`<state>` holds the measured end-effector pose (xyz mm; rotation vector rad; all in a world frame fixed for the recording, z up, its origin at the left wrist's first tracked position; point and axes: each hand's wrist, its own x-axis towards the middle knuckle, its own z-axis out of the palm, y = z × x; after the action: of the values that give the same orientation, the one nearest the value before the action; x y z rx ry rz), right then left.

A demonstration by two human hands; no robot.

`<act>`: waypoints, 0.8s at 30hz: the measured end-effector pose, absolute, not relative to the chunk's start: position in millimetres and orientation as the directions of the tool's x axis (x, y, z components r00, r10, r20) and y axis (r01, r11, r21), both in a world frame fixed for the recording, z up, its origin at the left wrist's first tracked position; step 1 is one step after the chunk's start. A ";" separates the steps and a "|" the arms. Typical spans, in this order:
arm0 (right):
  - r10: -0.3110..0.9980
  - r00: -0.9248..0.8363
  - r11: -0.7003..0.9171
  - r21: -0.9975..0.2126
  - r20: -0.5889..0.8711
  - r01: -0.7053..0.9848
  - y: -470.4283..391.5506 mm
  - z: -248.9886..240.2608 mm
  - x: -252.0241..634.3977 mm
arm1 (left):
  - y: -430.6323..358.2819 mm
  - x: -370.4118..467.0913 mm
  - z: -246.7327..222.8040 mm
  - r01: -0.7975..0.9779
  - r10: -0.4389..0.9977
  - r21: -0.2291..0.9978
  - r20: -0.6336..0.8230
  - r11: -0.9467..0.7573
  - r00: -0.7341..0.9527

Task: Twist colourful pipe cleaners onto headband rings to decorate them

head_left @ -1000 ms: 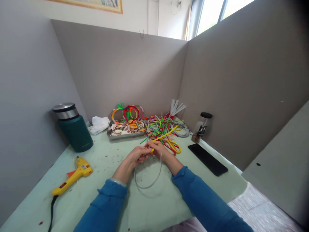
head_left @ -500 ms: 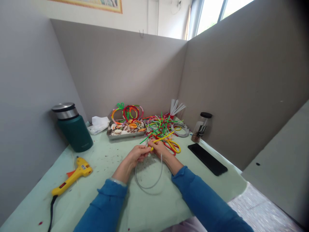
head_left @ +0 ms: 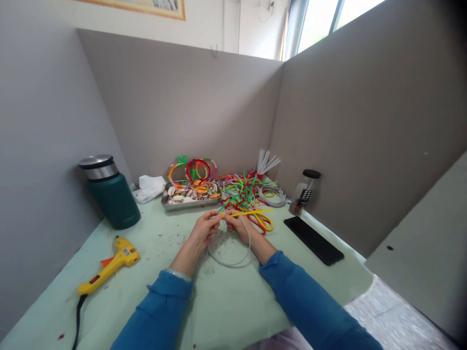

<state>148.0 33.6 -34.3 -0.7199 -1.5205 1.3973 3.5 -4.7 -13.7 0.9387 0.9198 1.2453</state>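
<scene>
A thin grey wire hoop (head_left: 234,266) hangs in a loop below my hands, over the green table cover. My left hand (head_left: 203,231) pinches the hoop near its top, on the left of a small yellow wrap. The fingertips of my right hand (head_left: 236,225) close on a yellow pipe cleaner (head_left: 257,212), whose free length points out to the right. It bends round the hoop between my two hands, which nearly touch. Fingers partly hide the wrapped spot. A green strip shows just behind my left fingertips.
Behind my hands lie a tray of shells (head_left: 171,206), decorated hoops (head_left: 199,170) and a tangle of coloured pipe cleaners (head_left: 244,192). On the left are a yellow glue gun (head_left: 113,265) and a green bottle (head_left: 113,199). A black phone (head_left: 314,240) and a clear jar (head_left: 304,192) are right.
My hands have risen slightly, and the hoop has lifted and shifted right. The yellow pipe cleaner's free end has swung lower, now pointing more to the right.
</scene>
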 end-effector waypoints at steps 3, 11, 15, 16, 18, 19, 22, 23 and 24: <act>0.886 -0.402 0.210 -0.973 0.232 -0.098 35.1 -35.7 147.5 | -2.6 3.4 -16.5 -0.372 0.996 0.925 -0.053 0.075 0.069; 0.885 -0.404 0.243 -0.970 0.231 -0.024 42.0 -44.4 145.1 | 0.1 5.4 -15.3 -0.369 0.989 0.925 -0.131 0.097 -0.069; 0.892 -0.377 0.276 -0.961 0.247 0.022 43.8 -49.0 142.6 | 2.1 4.4 -16.8 -0.346 0.977 0.931 -0.169 0.115 -0.129; 0.892 -0.373 0.287 -0.957 0.256 0.031 44.5 -50.3 142.1 | 2.5 4.1 -17.3 -0.342 0.975 0.932 -0.176 0.121 -0.136; 0.890 -0.366 0.310 -0.950 0.273 0.044 46.1 -52.6 141.4 | 3.0 3.7 -17.9 -0.336 0.974 0.933 -0.181 0.126 -0.138; 0.891 -0.356 0.318 -0.947 0.280 0.050 46.8 -53.4 141.3 | 3.0 3.8 -18.1 -0.336 0.974 0.933 -0.182 0.128 -0.133; 0.903 -0.308 0.338 -0.938 0.300 0.078 47.4 -53.1 141.5 | 2.4 4.2 -18.4 -0.339 0.976 0.931 -0.184 0.136 -0.114; 0.904 -0.300 0.346 -0.934 0.305 0.093 47.0 -52.4 141.6 | 2.3 4.4 -18.6 -0.340 0.977 0.930 -0.184 0.137 -0.109; 0.902 -0.300 0.354 -0.929 0.309 0.108 46.4 -51.5 141.8 | 2.2 4.4 -18.9 -0.342 0.977 0.930 -0.184 0.137 -0.108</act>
<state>141.8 46.4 -51.5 -0.9122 -1.6769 1.0593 4.4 2.2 -18.9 0.7711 1.1246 1.3270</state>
